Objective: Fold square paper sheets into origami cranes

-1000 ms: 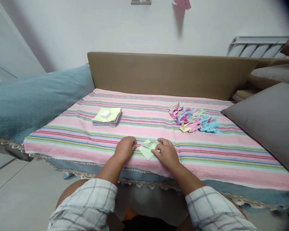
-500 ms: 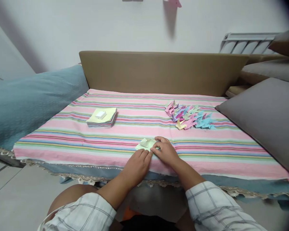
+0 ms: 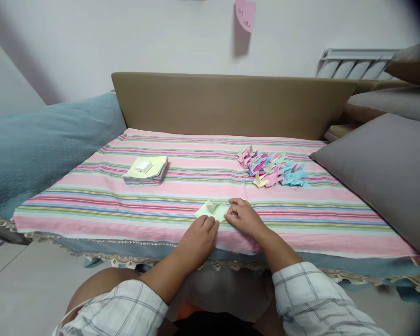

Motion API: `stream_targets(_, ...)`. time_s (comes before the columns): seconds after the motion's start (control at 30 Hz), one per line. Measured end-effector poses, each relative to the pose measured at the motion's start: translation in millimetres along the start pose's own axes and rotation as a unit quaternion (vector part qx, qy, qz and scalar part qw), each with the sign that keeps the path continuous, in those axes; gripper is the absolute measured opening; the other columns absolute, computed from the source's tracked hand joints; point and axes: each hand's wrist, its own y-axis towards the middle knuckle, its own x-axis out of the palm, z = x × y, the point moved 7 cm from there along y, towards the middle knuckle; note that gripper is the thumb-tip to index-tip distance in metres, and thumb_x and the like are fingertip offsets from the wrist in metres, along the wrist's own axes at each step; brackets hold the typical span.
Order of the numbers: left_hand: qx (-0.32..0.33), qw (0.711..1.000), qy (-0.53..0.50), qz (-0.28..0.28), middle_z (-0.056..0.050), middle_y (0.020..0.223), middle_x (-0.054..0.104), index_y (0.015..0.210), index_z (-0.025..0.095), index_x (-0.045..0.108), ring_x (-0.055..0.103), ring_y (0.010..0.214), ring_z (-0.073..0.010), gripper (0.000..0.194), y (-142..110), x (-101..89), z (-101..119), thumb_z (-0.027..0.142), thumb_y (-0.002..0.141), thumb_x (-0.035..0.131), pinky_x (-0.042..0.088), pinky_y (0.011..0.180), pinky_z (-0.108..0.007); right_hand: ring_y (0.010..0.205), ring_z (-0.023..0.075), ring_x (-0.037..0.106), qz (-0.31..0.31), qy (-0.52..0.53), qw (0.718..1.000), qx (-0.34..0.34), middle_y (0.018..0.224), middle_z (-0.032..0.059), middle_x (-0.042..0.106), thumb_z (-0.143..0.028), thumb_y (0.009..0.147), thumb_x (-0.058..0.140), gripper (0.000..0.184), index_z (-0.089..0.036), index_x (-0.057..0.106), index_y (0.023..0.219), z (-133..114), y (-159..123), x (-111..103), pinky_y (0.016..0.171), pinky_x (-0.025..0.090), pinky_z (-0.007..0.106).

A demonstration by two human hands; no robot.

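You're handling a part-folded pale green paper sheet (image 3: 220, 211) on the striped cloth (image 3: 91, 219); left hand (image 3: 200, 238) fingers are bunching at its near edge, right hand (image 3: 247, 219) fingers curling at its right, any grip unclear. Folded origami birds (image 3: 273, 175) are lying beyond; stacked sheets (image 3: 157, 169) are seemingly awaiting folding.

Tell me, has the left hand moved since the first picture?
Yes. Judged against the paper stack, the left hand has moved right and down the view, now at the near edge of the green paper.
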Motion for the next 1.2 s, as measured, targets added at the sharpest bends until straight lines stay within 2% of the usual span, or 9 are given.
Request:
stream_targets(0.13,0.001,1.000,-0.002,-0.006,-0.015,0.122,0.053,0.127,0.011,0.044,0.047,0.110,-0.0247,0.042,-0.4,-0.3,0.5,0.016,0.086,0.041,0.039,0.096,-0.041,0.111,0.0226,0.049,0.000,-0.003,1.000,0.005,0.115,0.0076,0.055,-0.029,0.074,0.061,0.011,-0.020,0.066,0.070,2.1,1.0,1.0,0.095,0.037,0.038)
stream_targets(0.33,0.014,0.999,0.030,0.002,-0.015,0.139,0.042,0.130,0.008,0.042,0.045,0.114,-0.0271,0.044,-3.7,6.9,-0.3,0.018,0.087,0.041,0.037,0.098,-0.042,0.114,0.0236,0.047,-0.003,-0.002,1.000,0.007,0.118,0.0087,0.054,-0.028,0.073,0.062,0.011,-0.019,0.067,0.069,2.1,1.3,1.1,0.096,0.036,0.038)
stream_targets(0.63,0.011,0.999,0.030,0.006,-0.014,0.138,0.044,0.130,0.010,0.042,0.047,0.113,-0.0259,0.045,-2.6,4.5,-0.5,0.017,0.086,0.042,0.037,0.097,-0.041,0.118,0.0245,0.044,-0.010,-0.017,0.998,0.052,0.113,0.0093,0.056,-0.031,0.072,0.065,0.012,-0.020,0.066,0.069,14.4,-0.7,-6.4,0.096,0.036,0.039)
stream_targets(0.9,-0.028,1.000,0.009,-0.001,-0.014,0.135,0.046,0.134,0.015,0.038,0.046,0.113,-0.0259,0.047,4.2,12.3,-2.8,0.021,0.087,0.043,0.039,0.092,-0.044,0.117,0.0239,0.045,-0.013,-0.019,0.999,0.044,0.110,0.0080,0.058,-0.030,0.074,0.063,0.012,-0.019,0.062,0.068,16.9,0.4,-6.9,0.096,0.035,0.037)
stream_targets(0.97,-0.032,0.999,0.012,0.002,-0.013,0.134,0.047,0.133,0.016,0.040,0.047,0.112,-0.0260,0.047,5.1,13.9,-3.1,0.021,0.086,0.044,0.040,0.091,-0.044,0.113,0.0232,0.047,-0.007,-0.015,0.999,0.036,0.108,0.0071,0.058,-0.032,0.072,0.065,0.013,-0.020,0.061,0.075,14.3,0.2,-8.2,0.095,0.036,0.037)
stream_targets(1.07,-0.031,0.999,0.014,0.008,-0.013,0.133,0.047,0.132,0.017,0.041,0.047,0.110,-0.0259,0.045,5.5,13.8,-2.6,0.021,0.087,0.043,0.040,0.091,-0.043,0.104,0.0227,0.051,0.009,-0.018,0.999,0.051,0.105,0.0059,0.059,-0.040,0.067,0.069,0.035,-0.020,0.059,0.094,8.9,-2.3,-8.8,0.089,0.039,0.036)
stream_targets(1.2,-0.033,0.999,0.026,0.017,-0.013,0.132,0.048,0.133,0.015,0.040,0.047,0.110,-0.0267,0.045,4.7,11.2,-1.8,0.021,0.088,0.041,0.040,0.090,-0.043,0.115,0.0277,0.043,0.026,-0.053,0.993,0.102,0.126,0.0083,0.049,-0.046,0.069,0.065,0.052,-0.024,0.052,0.115,2.7,-6.8,-4.6,0.092,0.036,0.043)
